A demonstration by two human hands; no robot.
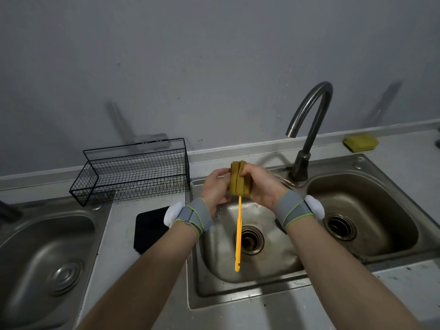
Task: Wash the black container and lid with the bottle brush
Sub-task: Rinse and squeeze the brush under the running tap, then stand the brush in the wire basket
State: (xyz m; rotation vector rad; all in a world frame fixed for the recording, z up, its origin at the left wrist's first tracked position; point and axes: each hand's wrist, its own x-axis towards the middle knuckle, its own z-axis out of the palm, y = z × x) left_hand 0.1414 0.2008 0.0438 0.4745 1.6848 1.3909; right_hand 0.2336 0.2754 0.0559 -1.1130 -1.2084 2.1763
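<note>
Brush (240, 181) sponge is being squeezed between my left hand (215, 186) and right hand (260, 186) over the sink (238, 270); lid (152, 228) beside it is waiting, seemingly unwashed.

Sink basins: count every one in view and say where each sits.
3. One basin at far left, cut by the frame edge; one basin in the middle, below the brush; one basin at right, beside the tap. More may lie outside the frame.

Bare forearms, grey green-edged wristbands (194, 217), white pods (314, 206)
</note>
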